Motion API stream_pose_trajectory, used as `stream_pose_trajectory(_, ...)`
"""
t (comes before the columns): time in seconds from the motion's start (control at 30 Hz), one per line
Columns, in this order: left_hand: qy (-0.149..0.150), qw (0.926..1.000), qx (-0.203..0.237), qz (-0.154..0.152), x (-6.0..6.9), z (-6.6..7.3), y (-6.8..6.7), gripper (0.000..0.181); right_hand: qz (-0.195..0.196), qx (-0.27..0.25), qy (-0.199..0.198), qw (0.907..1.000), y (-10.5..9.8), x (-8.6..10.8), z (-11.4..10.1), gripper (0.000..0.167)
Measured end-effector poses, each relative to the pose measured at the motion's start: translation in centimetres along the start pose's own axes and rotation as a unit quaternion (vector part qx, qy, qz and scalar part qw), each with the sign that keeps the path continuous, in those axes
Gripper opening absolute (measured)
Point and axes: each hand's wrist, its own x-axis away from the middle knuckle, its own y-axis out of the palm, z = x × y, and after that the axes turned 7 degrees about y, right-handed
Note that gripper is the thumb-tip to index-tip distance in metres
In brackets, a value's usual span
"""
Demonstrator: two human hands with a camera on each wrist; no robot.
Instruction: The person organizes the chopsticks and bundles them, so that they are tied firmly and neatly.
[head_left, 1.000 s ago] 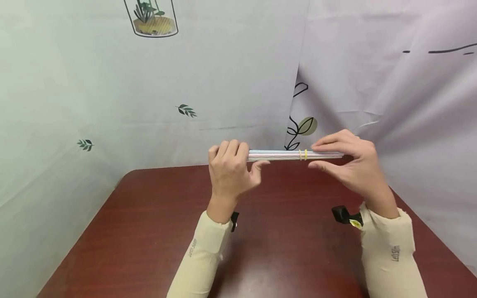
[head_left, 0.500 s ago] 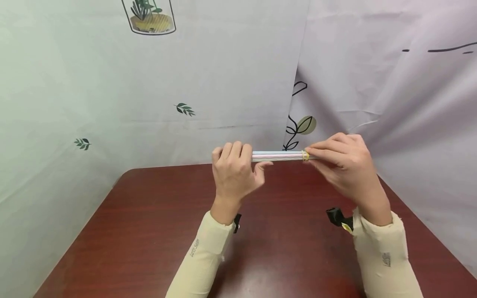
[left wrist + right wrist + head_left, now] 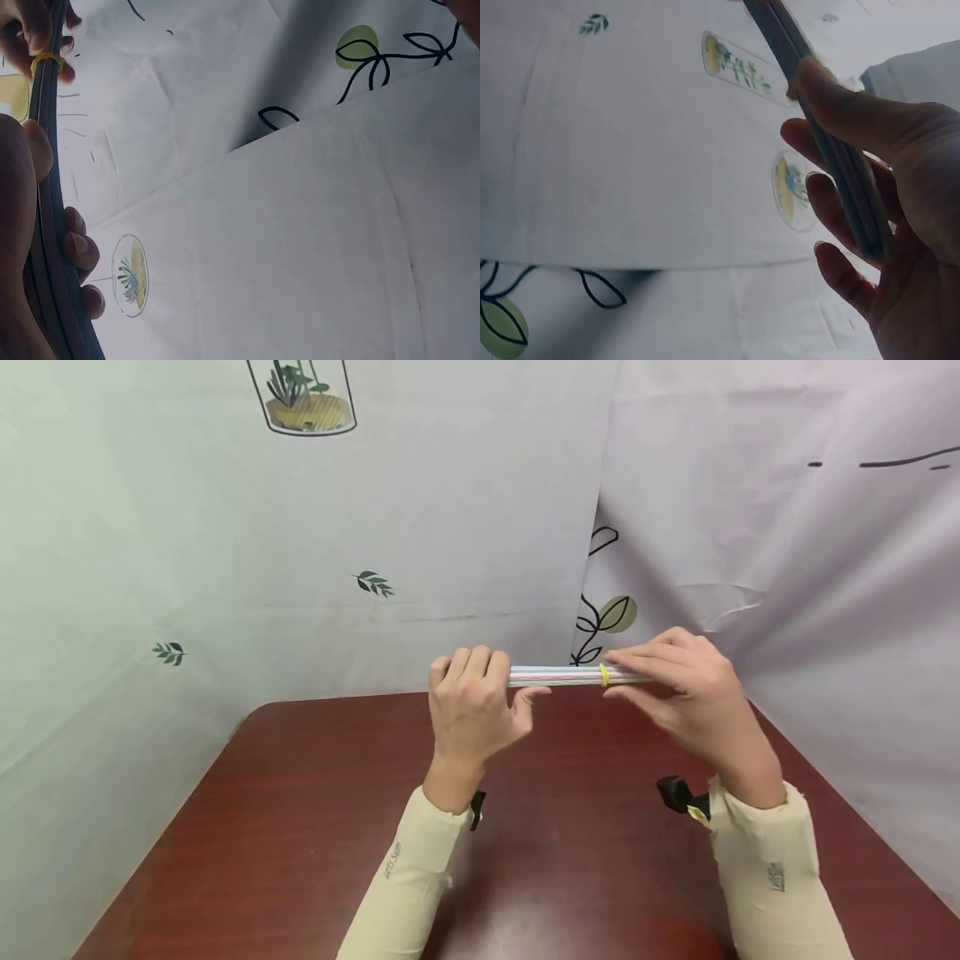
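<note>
Held level above the table is a bundle of long, thin, pastel strips [image 3: 555, 676], with pink, white and bluish edges. A yellow rubber band [image 3: 603, 674] circles it towards its right end. My left hand [image 3: 472, 702] grips the left part, fingers curled over the top, thumb stretched along the lower side. At the right end, my right hand [image 3: 682, 693] has its fingers above the bundle and its thumb below, just beside the band. In the right wrist view the thumb [image 3: 825, 90] lies against the bundle [image 3: 847, 172], with curled fingers behind it. My left palm hides the left end.
Beneath my hands spreads a dark red-brown table [image 3: 300, 827]. Pale cloth [image 3: 465, 527] printed with plants hangs close behind it and along both sides. A black wrist-camera mount [image 3: 678, 795] sticks out inward from the right sleeve.
My right hand has come in leftward, pinched at the bands, then loosened slightly. Two bands that stood a little apart now look like one, slightly further left. The left hand has shifted slightly right.
</note>
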Motion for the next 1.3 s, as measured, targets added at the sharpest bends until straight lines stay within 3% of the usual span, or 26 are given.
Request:
stream_pose_trajectory(0.2,0.004,1.0,0.002,0.006,0.0,0.2,0.1,0.055,-0.005,0.028,-0.028,0.9992,-0.1,0.1,0.0,0.018)
stream_pose_trajectory(0.33,0.001,1.0,-0.004,0.008,0.0,0.6,-0.1,0.055,0.03,0.07,-0.054,0.9956,0.8,0.0,-0.9,0.019)
stream_pose_trajectory(0.43,0.006,0.9999,-0.009,0.006,-0.1,0.9,-0.2,0.053,0.053,0.1,-0.075,0.9908,1.6,-0.1,-1.5,0.037)
stream_pose_trajectory(0.6,0.022,0.9997,-0.009,0.002,-0.3,1.4,-0.2,0.047,0.024,0.112,-0.096,0.9887,2.2,-0.2,-1.8,0.039)
stream_pose_trajectory(0.7,0.02,0.9998,-0.007,0.007,-0.4,1.3,-0.2,0.048,0.008,0.091,-0.073,0.9931,1.7,-0.1,-1.5,0.041)
stream_pose_trajectory(0.87,0.013,0.9998,-0.004,0.013,-0.6,1.1,-0.1,0.054,0.009,0.085,-0.041,0.9955,0.3,0.0,-1.0,0.022)
stream_pose_trajectory(1.13,0.01,0.9999,-0.007,0.012,-0.1,1.2,-0.2,0.054,-0.001,0.151,-0.086,0.9848,1.4,0.0,-1.7,0.021)
stream_pose_trajectory(1.3,0.004,0.9998,-0.017,-0.008,0.1,1.1,-0.5,0.055,-0.024,0.154,-0.082,0.9843,2.0,-0.2,-2.0,0.022)
